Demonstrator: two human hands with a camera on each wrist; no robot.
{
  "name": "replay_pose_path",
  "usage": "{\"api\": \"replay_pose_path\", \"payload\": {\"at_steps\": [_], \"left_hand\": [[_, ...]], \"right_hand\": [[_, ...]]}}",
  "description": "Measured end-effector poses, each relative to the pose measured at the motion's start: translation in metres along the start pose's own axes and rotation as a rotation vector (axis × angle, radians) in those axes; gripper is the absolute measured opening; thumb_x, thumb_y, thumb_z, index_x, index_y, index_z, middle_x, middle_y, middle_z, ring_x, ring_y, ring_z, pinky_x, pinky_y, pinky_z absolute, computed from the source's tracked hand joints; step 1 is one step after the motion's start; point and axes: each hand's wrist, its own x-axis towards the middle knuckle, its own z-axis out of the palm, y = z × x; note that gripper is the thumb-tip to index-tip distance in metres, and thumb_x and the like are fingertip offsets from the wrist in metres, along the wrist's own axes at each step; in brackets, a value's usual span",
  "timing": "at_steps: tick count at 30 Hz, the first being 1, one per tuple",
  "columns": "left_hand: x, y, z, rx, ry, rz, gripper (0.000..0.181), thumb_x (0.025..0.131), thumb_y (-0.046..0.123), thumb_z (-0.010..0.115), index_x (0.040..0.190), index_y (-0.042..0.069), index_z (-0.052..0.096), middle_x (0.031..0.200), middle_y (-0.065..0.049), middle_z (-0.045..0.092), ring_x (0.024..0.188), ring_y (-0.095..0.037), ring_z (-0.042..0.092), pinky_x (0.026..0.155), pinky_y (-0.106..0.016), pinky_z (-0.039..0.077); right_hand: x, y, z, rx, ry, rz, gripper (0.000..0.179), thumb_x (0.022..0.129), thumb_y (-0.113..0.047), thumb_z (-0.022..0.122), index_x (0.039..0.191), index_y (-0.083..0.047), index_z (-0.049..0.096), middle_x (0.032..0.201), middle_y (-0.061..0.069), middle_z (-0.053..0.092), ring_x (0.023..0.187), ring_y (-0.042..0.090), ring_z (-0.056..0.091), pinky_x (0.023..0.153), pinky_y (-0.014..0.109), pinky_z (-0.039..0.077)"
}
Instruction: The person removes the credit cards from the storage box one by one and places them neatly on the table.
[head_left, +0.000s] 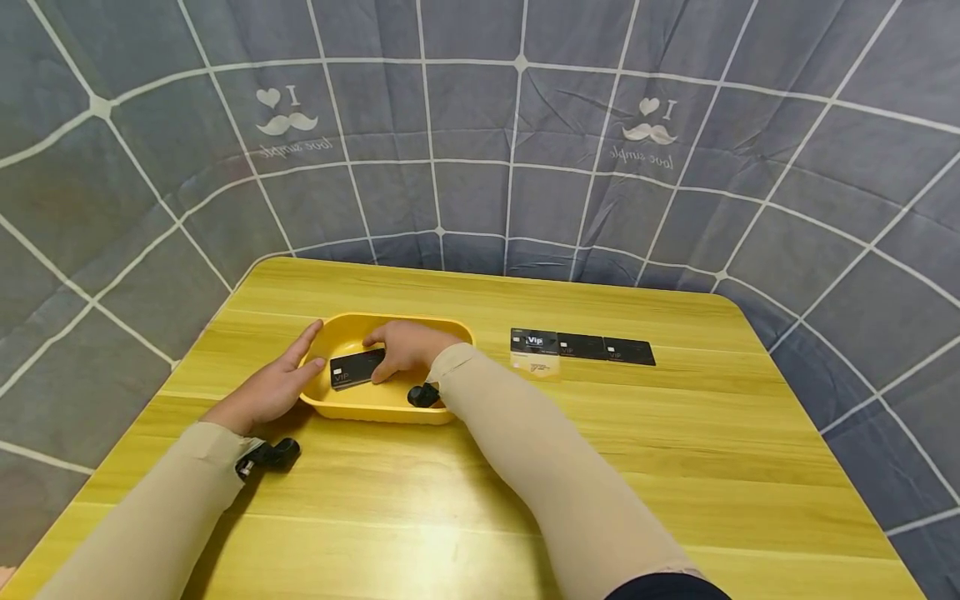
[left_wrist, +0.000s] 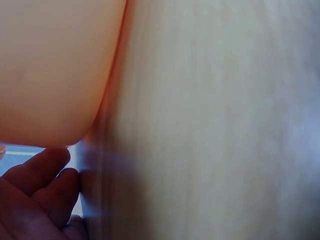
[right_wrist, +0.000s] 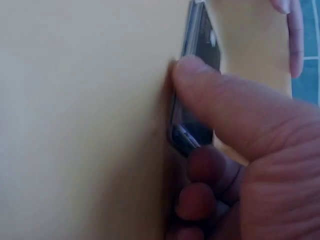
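Observation:
A yellow plastic basin (head_left: 397, 412) stands on the left half of the table. My left hand (head_left: 273, 387) holds its left end, with the thumb over the rim and the fingers along the outer wall; those fingertips (left_wrist: 57, 157) touch the wall in the left wrist view. Inside the basin, my right hand (head_left: 408, 346) grips a stack of black VIP cards (head_left: 352, 369) by its right end. In the right wrist view the thumb lies along the edge of the card stack (right_wrist: 202, 45), with fingertips at its near end. How many cards are stacked cannot be told.
Right of the basin, black VIP cards lie in a row: a left card (head_left: 534, 342), a middle card (head_left: 581, 347) and a right card (head_left: 630, 352). A gold card (head_left: 536, 365) lies just below the left one. A grey checked curtain surrounds the wooden table (head_left: 480, 483).

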Motion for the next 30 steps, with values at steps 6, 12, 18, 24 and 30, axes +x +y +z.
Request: {"api": "replay_pose_path", "payload": {"at_steps": [6,12,18,24,30], "left_hand": [[-0.001,0.003,0.001,0.002,0.005,-0.005,0.074,0.114,0.05,0.035,0.169,0.034,-0.011,0.176,-0.025,0.0,0.155,-0.063,0.01,0.118,-0.082,0.014],[0.0,0.005,0.0,-0.002,0.007,-0.004,0.074,0.114,0.049,0.036,0.169,0.034,-0.011,0.176,-0.025,0.001,0.156,-0.062,0.01,0.118,-0.082,0.013],[0.001,0.006,0.001,-0.016,0.007,-0.012,0.074,0.114,0.048,0.036,0.169,0.034,-0.011,0.176,-0.025,0.001,0.157,-0.061,0.008,0.119,-0.081,0.012],[0.002,0.008,0.003,-0.013,0.012,-0.02,0.074,0.114,0.049,0.036,0.169,0.035,-0.011,0.176,-0.025,0.001,0.156,-0.061,0.009,0.119,-0.081,0.013],[0.003,0.011,0.004,-0.016,0.017,-0.028,0.074,0.114,0.049,0.036,0.169,0.035,-0.011,0.176,-0.024,0.001,0.156,-0.061,0.009,0.119,-0.081,0.013]], "right_hand": [[0.002,0.007,0.004,-0.012,0.001,-0.026,0.062,0.092,-0.035,0.083,0.148,-0.02,0.061,0.142,-0.005,0.065,0.114,0.01,0.059,0.104,0.022,0.046],[0.004,0.01,0.004,-0.01,0.008,-0.025,0.059,0.092,-0.035,0.082,0.146,-0.021,0.064,0.14,-0.005,0.066,0.111,0.011,0.058,0.099,0.022,0.045],[0.003,0.012,0.003,0.006,-0.002,-0.027,0.059,0.092,-0.036,0.082,0.146,-0.02,0.064,0.141,-0.004,0.066,0.111,0.011,0.058,0.099,0.022,0.046],[0.003,0.014,0.0,0.022,-0.012,-0.006,0.06,0.093,-0.038,0.081,0.148,-0.022,0.063,0.147,-0.005,0.063,0.117,0.01,0.058,0.104,0.023,0.047],[0.0,0.014,-0.003,0.039,-0.003,-0.012,0.059,0.093,-0.035,0.082,0.147,-0.022,0.064,0.143,-0.005,0.066,0.114,0.011,0.059,0.102,0.023,0.047]]}}
